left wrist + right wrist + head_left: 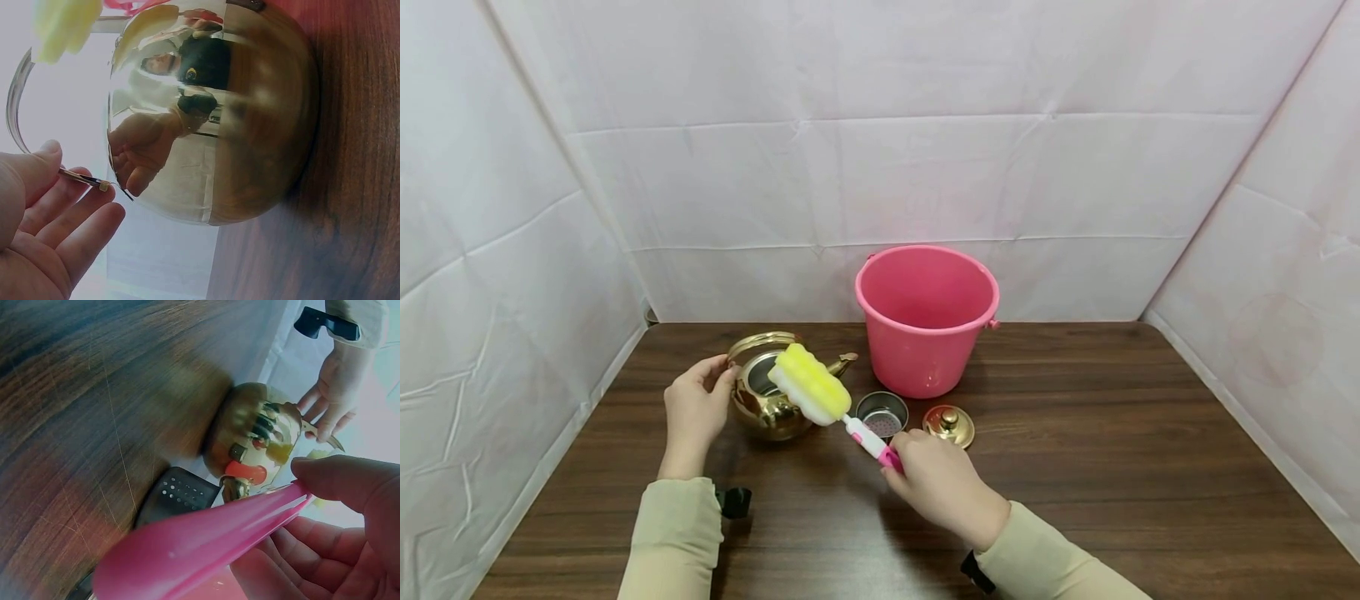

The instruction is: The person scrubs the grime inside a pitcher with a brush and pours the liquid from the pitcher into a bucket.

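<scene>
A shiny gold teapot (775, 421) stands lidless on the left part of the table, its spout towards the right. Thumb and fingers of my left hand (695, 408) pinch one end of its raised handle (19, 119). My right hand (943, 483) grips a sponge bottle brush by its pink and white handle (200, 540). The brush's yellow and white sponge head (811, 385) is held over the teapot's right side, near the opening. Whether the sponge touches the pot cannot be told.
A pink bucket (925, 362) stands behind, near the white back sheet (925, 183). In front of it are a perforated metal strainer (181, 490) and a gold lid with a knob (950, 423). White sheets also bound the left and right sides of the wooden table (1112, 467).
</scene>
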The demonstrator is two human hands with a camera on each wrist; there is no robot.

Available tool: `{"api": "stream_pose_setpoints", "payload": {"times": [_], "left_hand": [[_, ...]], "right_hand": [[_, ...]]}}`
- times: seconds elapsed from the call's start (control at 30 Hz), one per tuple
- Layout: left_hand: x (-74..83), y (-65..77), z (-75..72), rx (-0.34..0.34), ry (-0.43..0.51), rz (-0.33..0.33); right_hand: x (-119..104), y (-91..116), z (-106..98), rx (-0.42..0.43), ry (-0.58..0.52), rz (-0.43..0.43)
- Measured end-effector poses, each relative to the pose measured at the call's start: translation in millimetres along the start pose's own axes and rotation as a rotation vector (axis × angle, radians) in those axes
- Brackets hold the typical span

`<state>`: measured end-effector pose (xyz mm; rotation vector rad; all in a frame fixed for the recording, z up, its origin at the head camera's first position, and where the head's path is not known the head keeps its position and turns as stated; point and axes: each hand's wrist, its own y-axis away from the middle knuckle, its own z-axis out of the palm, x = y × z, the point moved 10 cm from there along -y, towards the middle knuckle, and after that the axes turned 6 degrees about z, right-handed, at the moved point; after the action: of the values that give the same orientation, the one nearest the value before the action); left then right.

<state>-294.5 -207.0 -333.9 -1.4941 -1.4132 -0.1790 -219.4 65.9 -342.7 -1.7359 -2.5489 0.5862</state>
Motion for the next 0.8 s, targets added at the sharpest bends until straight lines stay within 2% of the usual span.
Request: {"api": "stream_pose_setpoints", "payload": {"times": [0.3,0.57,0.8], "left_hand": [[-0.6,0.7,0.6,0.003,-0.012,-0.007],[-1.7,1.9,2.5,-0.027,0.0,-0.029],[-0.1,2.4,1.2,-0.016,-0.01,-0.016]], "right_hand": [[-4.5,-2.7,3.4,-0.008,0.013,-0.025],[-9.8,-10.4,1.2,0.051,0.059,-0.087],[-11.6,-17.2,0.3,0.019,0.072,-0.09]]}}
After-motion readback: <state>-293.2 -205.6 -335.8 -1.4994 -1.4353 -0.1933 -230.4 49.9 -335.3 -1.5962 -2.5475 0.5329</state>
